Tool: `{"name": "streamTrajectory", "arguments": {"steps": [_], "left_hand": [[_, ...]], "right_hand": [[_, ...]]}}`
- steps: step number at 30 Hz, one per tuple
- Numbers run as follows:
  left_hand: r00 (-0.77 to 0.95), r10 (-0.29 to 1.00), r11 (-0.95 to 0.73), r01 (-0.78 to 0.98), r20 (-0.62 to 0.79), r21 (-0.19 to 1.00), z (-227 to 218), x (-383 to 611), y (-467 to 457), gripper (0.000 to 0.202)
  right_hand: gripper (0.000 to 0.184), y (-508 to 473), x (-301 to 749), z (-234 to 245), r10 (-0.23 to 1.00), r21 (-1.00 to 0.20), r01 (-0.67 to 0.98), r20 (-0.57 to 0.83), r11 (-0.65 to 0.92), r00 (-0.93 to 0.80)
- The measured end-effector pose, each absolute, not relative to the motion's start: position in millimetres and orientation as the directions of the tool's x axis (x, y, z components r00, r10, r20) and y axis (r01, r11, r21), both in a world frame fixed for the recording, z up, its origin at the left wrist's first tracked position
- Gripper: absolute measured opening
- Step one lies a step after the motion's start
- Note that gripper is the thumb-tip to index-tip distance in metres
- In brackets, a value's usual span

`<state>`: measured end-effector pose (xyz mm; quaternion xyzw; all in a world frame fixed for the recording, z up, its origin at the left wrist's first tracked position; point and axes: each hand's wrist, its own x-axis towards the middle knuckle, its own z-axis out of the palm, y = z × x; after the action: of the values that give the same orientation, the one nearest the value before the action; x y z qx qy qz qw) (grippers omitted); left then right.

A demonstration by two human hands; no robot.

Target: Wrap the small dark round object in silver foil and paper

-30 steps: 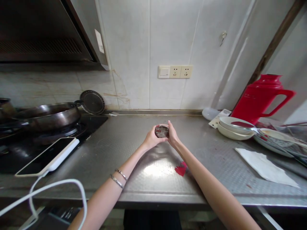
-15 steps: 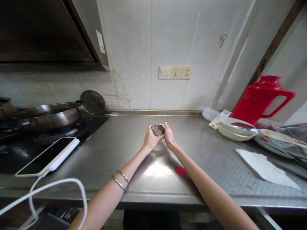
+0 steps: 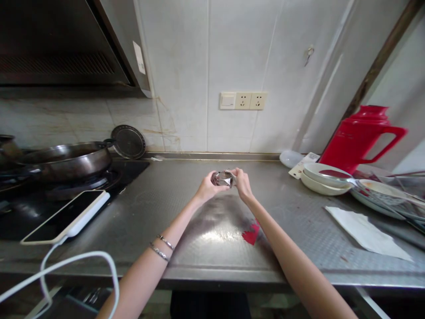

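Both my hands meet above the middle of the steel counter [image 3: 186, 208]. My left hand [image 3: 207, 188] curls round a small shiny crinkled wrapper or foil piece [image 3: 223, 178], gripping it from the left. My right hand [image 3: 242, 184] pinches the same piece from the right with thumb and fingertips. What the piece wraps is too small to make out. A red scrap [image 3: 251, 234] lies on the counter just under my right forearm. Two thin bracelets circle my left wrist [image 3: 162, 246].
At left a dark pan [image 3: 66, 160] sits on the stove, with a round lid [image 3: 128, 141] leaning on the wall. A phone [image 3: 64, 216] with a white cable lies beside it. At right are stacked white bowls [image 3: 323, 177], plates, a red jug [image 3: 360, 135] and a paper napkin [image 3: 363, 230].
My hands have spread a little and the shiny piece has turned, now flatter and more sideways between them. My right hand has shifted right, uncovering more of the red scrap.
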<state>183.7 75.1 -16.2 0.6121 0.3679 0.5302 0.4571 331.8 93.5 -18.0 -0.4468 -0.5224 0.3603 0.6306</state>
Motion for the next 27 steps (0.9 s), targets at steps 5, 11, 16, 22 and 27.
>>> {"name": "streamTrajectory", "arguments": {"steps": [5,11,16,22,27], "left_hand": [[0.190,0.936,-0.292,-0.059,0.298,0.955,-12,185,71,0.081],[0.215,0.929,-0.302,-0.027,0.301,0.953,-19,186,72,0.080],[0.269,0.898,-0.343,-0.067,0.348,0.937,-25,187,75,0.071],[0.294,0.872,-0.414,0.012,0.392,0.910,-29,189,71,0.073],[0.141,0.891,-0.454,0.267,0.431,0.850,-26,193,60,0.075]], "right_hand": [[0.049,90,331,-13,0.921,-0.943,-0.035,0.316,0.332,0.228],[0.041,97,323,-23,0.946,-0.950,-0.188,0.199,0.251,0.256],[0.036,96,316,-25,0.968,-0.936,-0.276,0.169,0.216,0.186],[0.044,87,315,-20,0.991,-0.875,-0.467,0.134,0.131,0.026],[0.042,89,313,-26,0.982,-0.876,-0.444,0.168,0.187,0.083]]}}
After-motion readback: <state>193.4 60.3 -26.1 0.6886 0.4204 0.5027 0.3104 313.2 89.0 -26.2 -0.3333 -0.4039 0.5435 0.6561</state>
